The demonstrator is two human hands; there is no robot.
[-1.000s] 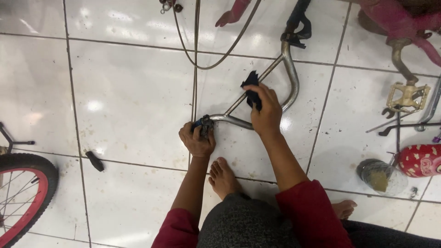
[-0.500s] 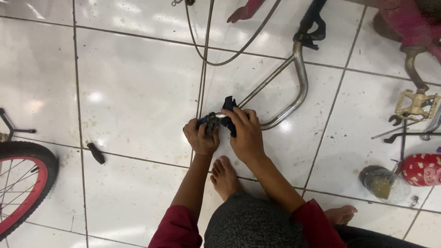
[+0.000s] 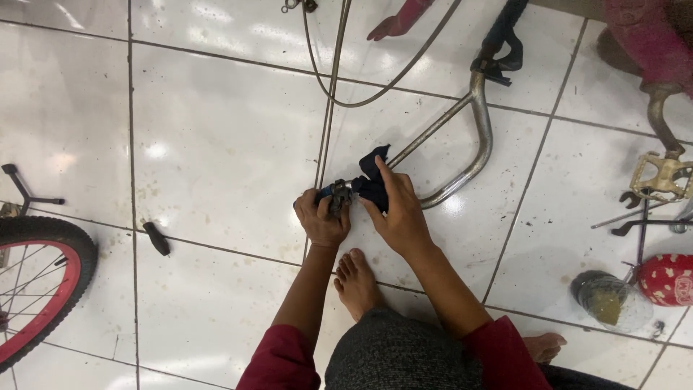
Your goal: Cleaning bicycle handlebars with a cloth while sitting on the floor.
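Both hands work a dark cloth at the end of a bent metal handlebar lying on a glossy white tiled floor.

Far left of the curved silver steel handlebar (image 3: 476,155), a black bicycle tyre with a red rim (image 3: 36,289) leans into view, and a small black rubber grip (image 3: 156,238) lies loose on the tiles nearer the bar. The left hand (image 3: 321,220) is closed around the bar's end fitting; the right hand (image 3: 397,213), close beside it, presses a dark blue rag (image 3: 372,180) against the tube. The bar is bare here, its far end carrying a black brake lever (image 3: 498,58); I judge the work to be mid-way. Right of the bar lie a brass-coloured pedal (image 3: 660,173), thin wrenches (image 3: 635,217) and a red dotted bell (image 3: 668,278).
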